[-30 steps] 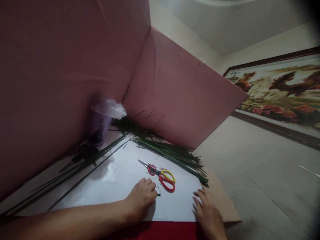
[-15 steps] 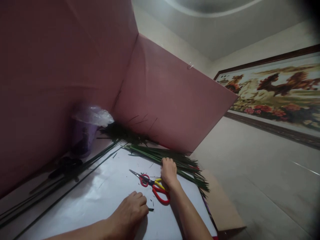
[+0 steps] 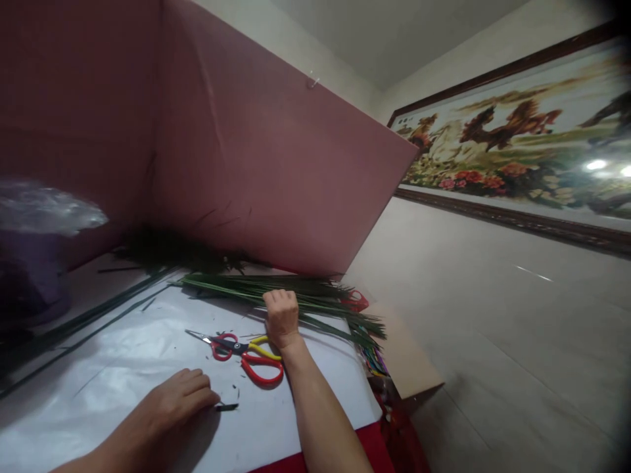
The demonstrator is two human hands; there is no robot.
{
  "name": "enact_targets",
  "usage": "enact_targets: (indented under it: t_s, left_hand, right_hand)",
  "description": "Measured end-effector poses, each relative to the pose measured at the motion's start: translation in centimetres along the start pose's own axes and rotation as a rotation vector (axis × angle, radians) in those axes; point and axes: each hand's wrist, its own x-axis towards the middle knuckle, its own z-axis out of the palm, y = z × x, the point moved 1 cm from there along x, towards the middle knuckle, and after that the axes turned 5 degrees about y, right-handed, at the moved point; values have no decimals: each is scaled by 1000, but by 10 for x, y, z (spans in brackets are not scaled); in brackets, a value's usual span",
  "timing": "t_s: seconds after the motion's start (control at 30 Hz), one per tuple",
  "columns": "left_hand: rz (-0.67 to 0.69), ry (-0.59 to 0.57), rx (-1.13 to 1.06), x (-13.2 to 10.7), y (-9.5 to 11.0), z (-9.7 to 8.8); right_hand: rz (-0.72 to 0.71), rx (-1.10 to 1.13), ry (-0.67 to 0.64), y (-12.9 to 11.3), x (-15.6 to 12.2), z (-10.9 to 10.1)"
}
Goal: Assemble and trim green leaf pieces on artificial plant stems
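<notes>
My right hand (image 3: 282, 318) is closed at the near side of a bundle of long green leaf blades (image 3: 236, 287); its fingertips are hidden among them. Below its wrist lie scissors with one yellow and one red handle (image 3: 263, 371). A smaller pair of scissors with red loops (image 3: 221, 347) and a silver tip lies partly under them. My left hand (image 3: 180, 399) rests low on the white surface (image 3: 261, 424), fingers curled together. A short dark green piece (image 3: 227, 407) is at its fingertips; whether it is gripped I cannot tell.
Long dark strips (image 3: 93, 322) lie on the left, with a dark green heap (image 3: 172, 249) at the back. A purple container (image 3: 37, 269) under clear plastic stands far left. Pink panels (image 3: 276, 151) rise behind. A cardboard box (image 3: 409, 361) and red cloth (image 3: 362, 447) are at the right.
The view has swung to the right, so things appear further left. My left hand sits further from the scissors. My right hand stays at the leaf bundle.
</notes>
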Motion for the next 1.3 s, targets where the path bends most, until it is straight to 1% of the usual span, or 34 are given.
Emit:
enact_targets:
  t_s: [0.1, 0.17, 0.23, 0.37, 0.4, 0.5, 0.6, 0.67, 0.77, 0.93, 1.0, 1.1, 1.23, 1.3]
  left_hand:
    - [-48, -36, 25, 6, -4, 0]
    - [-54, -31, 58, 18, -12, -3]
    - [-53, 19, 116, 38, -23, -11]
    - [-161, 161, 363, 86, -48, -30]
    - [-184, 161, 399, 95, -54, -32]
    - [-210, 75, 427, 111, -68, -28]
    - [-226, 55, 420, 111, -76, -18]
    - [-266, 74, 385, 107, -78, -14]
    - [-351, 131, 304, 103, -84, -17]
    - [-495, 224, 198, 100, -99, -29]
    - [-532, 239, 141, 99, -105, -32]
    - [-562, 250, 69, 99, -113, -33]
    - [-619, 284, 31, 98, -121, -30]
    - [-625, 293, 11, 98, -125, -28]
  right_hand:
    - [-29, 42, 52, 1, -2, 2]
    - [-28, 69, 88, 3, -3, 3]
    - [-18, 100, 123, 5, -4, 5]
    - [17, 173, 201, 8, -7, 9]
    - [25, 190, 222, 8, -7, 11]
    - [46, 231, 276, 9, -8, 15]
    - [58, 253, 310, 10, -8, 17]
    - [47, 277, 344, 10, -8, 16]
    - [55, 317, 418, 8, -9, 12]
    - [256, 404, 515, 7, -11, 6]
    - [335, 478, 511, 10, -12, 9]
    - [413, 555, 467, 16, -14, 17]
    - [444, 585, 408, 20, -18, 28]
    - [425, 604, 361, 18, -19, 31]
